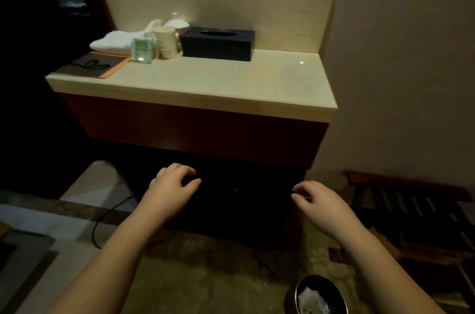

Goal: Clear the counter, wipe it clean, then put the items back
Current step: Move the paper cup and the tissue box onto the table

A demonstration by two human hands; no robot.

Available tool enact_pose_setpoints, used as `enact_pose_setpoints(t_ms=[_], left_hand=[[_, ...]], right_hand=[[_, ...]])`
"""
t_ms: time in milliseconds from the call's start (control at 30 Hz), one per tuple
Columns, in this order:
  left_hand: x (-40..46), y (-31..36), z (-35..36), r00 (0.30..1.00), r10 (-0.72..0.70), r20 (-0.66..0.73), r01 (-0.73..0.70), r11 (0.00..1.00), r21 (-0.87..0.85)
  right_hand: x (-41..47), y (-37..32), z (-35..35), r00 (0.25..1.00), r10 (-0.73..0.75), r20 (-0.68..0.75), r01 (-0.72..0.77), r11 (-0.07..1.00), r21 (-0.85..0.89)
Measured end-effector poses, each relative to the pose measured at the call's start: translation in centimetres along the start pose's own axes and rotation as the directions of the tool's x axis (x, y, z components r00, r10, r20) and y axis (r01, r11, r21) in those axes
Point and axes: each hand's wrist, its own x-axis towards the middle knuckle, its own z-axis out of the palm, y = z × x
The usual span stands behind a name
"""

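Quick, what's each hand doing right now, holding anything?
Left hand: open, fingers loosely curled, holding nothing, below the counter.
Right hand: open, fingers loosely curled, holding nothing.

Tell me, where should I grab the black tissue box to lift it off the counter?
Probably by its two short ends, one hand on each, coming from the front. The black tissue box lies long-side toward you on the counter; its right end is free, but the paper cup stands close by its left end.
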Motion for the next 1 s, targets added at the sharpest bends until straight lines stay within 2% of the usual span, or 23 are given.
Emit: enact_pose_setpoints(t_ms=[233,400,600,800,1000], left_hand=[[5.2,-4.8,-7.6,0.992,0.031,-0.12,-0.033,0.999,-0.018],[8.9,-5.7,-12.4,0.973,0.034,-0.227,-0.041,0.999,-0.028],[13.8,-4.3,-16.4,0.943,0.045,-0.329,-0.051,0.999,-0.01],[21.1,-2.7,-18.8,0.926,0.065,-0.372,-0.037,0.996,0.081],[29.5,-1.7,-20.1,0.93,0.034,-0.367,0.044,0.978,0.204]], right_hand=[[6.6,-8.5,-2.3,0.992,-0.099,-0.077,0.098,0.995,-0.007],[10.9,-13.1,-5.1,0.959,-0.189,-0.212,0.161,0.976,-0.145],[17.8,-17.2,-9.9,0.958,-0.223,-0.181,0.173,0.951,-0.256],[26.8,-19.2,-13.1,0.926,-0.283,-0.252,0.187,0.92,-0.344],[36.5,-19.9,-15.4,0.958,-0.237,-0.165,0.149,0.895,-0.421]])
